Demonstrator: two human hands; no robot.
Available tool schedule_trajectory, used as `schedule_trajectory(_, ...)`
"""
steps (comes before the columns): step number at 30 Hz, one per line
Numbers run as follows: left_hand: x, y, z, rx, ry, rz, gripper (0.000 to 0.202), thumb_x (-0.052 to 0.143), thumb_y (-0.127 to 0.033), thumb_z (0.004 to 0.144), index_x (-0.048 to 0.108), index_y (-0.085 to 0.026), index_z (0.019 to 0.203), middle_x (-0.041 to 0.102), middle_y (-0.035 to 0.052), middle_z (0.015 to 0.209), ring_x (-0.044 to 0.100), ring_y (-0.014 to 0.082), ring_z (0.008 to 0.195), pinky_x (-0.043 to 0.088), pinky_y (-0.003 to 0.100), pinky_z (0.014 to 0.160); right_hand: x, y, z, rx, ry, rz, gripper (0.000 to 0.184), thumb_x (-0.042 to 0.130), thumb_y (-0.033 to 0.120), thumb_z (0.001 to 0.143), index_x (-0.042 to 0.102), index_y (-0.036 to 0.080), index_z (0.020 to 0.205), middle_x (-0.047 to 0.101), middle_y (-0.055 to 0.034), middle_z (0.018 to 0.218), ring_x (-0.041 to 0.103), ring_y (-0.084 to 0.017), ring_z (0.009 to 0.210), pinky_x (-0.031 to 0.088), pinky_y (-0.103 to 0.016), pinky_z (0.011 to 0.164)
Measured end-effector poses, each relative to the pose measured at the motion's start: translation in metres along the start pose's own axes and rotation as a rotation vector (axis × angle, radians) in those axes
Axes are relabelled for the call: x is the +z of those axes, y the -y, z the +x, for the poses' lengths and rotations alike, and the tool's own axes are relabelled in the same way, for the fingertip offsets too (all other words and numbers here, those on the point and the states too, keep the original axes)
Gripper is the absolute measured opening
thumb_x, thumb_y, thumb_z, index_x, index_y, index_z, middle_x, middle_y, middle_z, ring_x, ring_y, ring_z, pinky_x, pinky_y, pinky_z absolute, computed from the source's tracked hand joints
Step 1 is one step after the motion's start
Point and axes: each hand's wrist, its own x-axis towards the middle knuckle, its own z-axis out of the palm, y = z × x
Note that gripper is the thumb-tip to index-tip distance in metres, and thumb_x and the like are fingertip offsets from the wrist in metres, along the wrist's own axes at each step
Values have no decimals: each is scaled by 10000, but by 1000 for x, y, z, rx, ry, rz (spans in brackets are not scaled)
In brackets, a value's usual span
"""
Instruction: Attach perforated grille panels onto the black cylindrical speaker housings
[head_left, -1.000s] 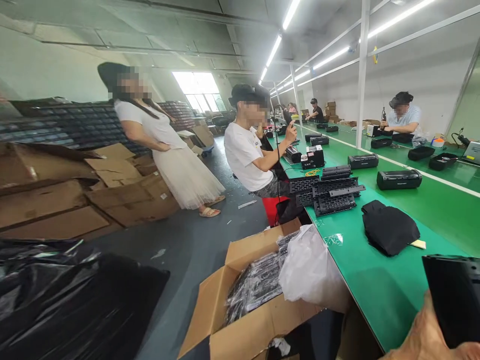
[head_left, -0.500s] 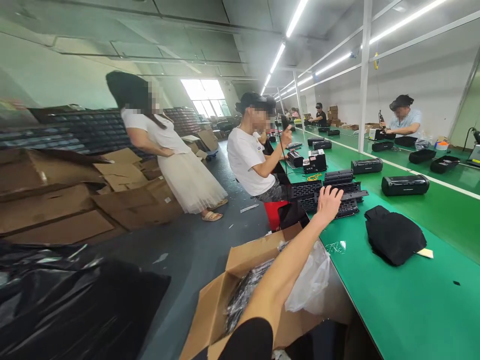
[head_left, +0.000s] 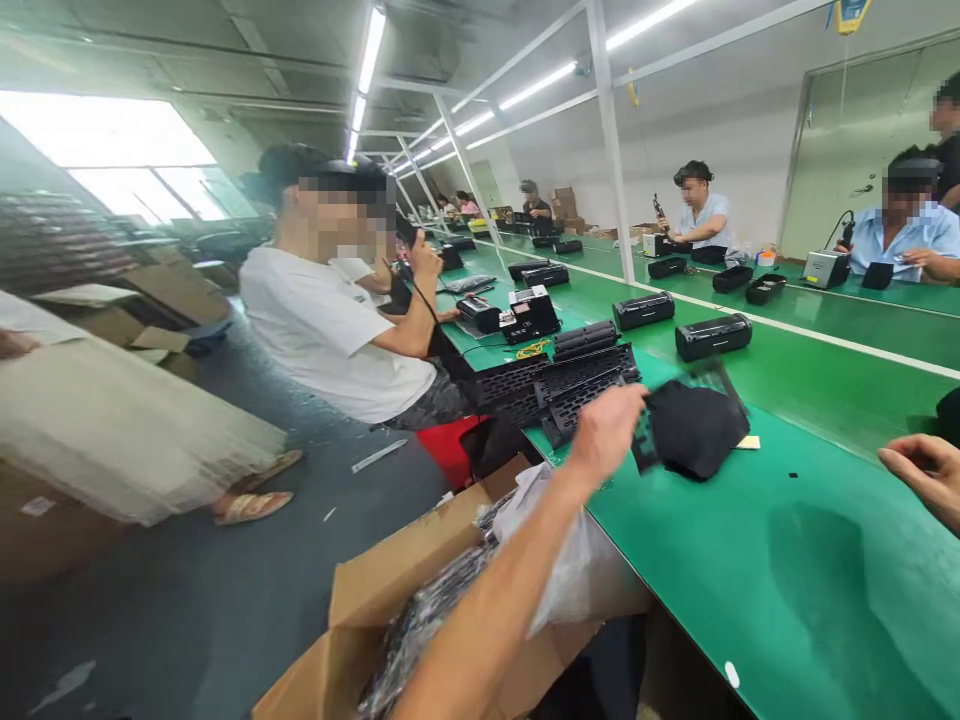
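Observation:
My left hand (head_left: 609, 432) is closed on one end of a dark plastic panel (head_left: 643, 448) above the near edge of the green table. Motion blurs the panel, and its outline shows at both sides of a black cloth bundle (head_left: 691, 432). Left of that hand lies a pile of black perforated panels (head_left: 574, 385). At the right edge, my right hand (head_left: 926, 475) is partly in view over the table, fingers loosely curved and apart, with nothing visible in them.
An open cardboard box (head_left: 405, 540) with plastic-wrapped items stands beside the table (head_left: 720, 560). Black cylindrical units (head_left: 712, 337) sit farther back. A co-worker in a white shirt (head_left: 330, 330) sits left of the table; others work across it. A white post (head_left: 611, 140) rises from the tabletop.
My left hand has taken a panel from the pile and drawn it towards the cloth bundle. My right hand has come into view. The camera has turned right.

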Motion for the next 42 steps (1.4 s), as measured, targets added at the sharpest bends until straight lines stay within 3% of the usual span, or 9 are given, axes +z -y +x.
schedule_trajectory(4, 60, -84, -102, 143, 378, -278, 415, 402, -387, 1083, 789, -242, 1113, 823, 57, 960, 738, 209, 876, 566, 313, 837, 52, 61, 8, -245, 168, -41, 491, 486, 694, 859, 683, 249, 795, 719, -72, 746, 626, -257, 697, 460, -366, 647)
schedule_trajectory(7, 90, -118, -139, 96, 509, -331, 350, 472, -343, 1045, 787, -231, 1148, 828, 77, 1002, 716, 246, 911, 536, 379, 898, 109, 101, 17, -377, 355, -95, 364, 608, 566, 928, 674, 250, 759, 717, -23, 735, 636, -212, 713, 474, -325, 683)
schedule_trajectory(11, 92, -115, -134, 61, 501, -304, 255, 619, -369, 974, 793, -234, 1103, 819, 63, 993, 673, 261, 945, 511, 409, 906, 176, 126, 24, -377, 459, -189, 323, 671, 488, 1009, 696, 187, 895, 719, -23, 867, 670, -182, 786, 554, -357, 791)
schedule_trajectory(15, 80, -76, -99, -66, 252, -139, 329, 469, -300, 1048, 787, -213, 1037, 797, 94, 1110, 629, 277, 1061, 484, 455, 978, 199, 119, 31, -324, 456, -196, 265, 660, 433, 1046, 712, 173, 1040, 727, -52, 1033, 701, -201, 921, 587, -406, 880)
schedule_trajectory(19, 92, -37, -68, -176, 158, -29, 356, 533, -235, 995, 694, -191, 1309, 677, 116, 1438, 505, 357, 1316, 419, 568, 1104, 193, 111, 39, -307, 446, -107, 280, 647, 445, 1053, 707, 182, 1128, 726, -58, 1084, 701, -199, 909, 593, -401, 870)
schedule_trajectory(24, 112, -22, -62, -168, 143, -69, 351, 576, -227, 970, 696, -170, 1296, 681, 135, 1426, 515, 374, 1306, 421, 602, 1112, 154, 104, 56, -223, 317, 80, 379, 631, 539, 1024, 686, 176, 927, 685, -25, 868, 651, -196, 797, 552, -377, 810)
schedule_trajectory(32, 99, -56, -57, -169, -33, -352, 562, 629, -361, 974, 522, -157, 1487, 565, 181, 1525, 461, 327, 1439, 357, 524, 1229, 50, 76, -21, -86, 483, 667, 521, 723, 746, 845, 691, 229, 895, 685, -45, 856, 632, -198, 743, 557, -318, 695)
schedule_trajectory(37, 96, -112, -63, -269, 483, -1167, 679, 819, -575, 793, 665, -157, 1305, 745, 124, 1097, 688, 251, 1019, 532, 381, 937, 39, 45, -89, 331, 752, 1223, 273, 897, 422, 835, 776, 240, 999, 757, -19, 941, 705, -143, 812, 590, -231, 773)
schedule_trajectory(42, 98, -142, -74, -430, 646, -1171, 365, 822, -474, 757, 732, -151, 902, 650, -4, 737, 542, 123, 680, 440, 256, 683, 39, 23, -122, 496, 725, 1258, 373, 854, 540, 839, 746, 219, 994, 758, -31, 917, 721, -167, 824, 607, -284, 790)
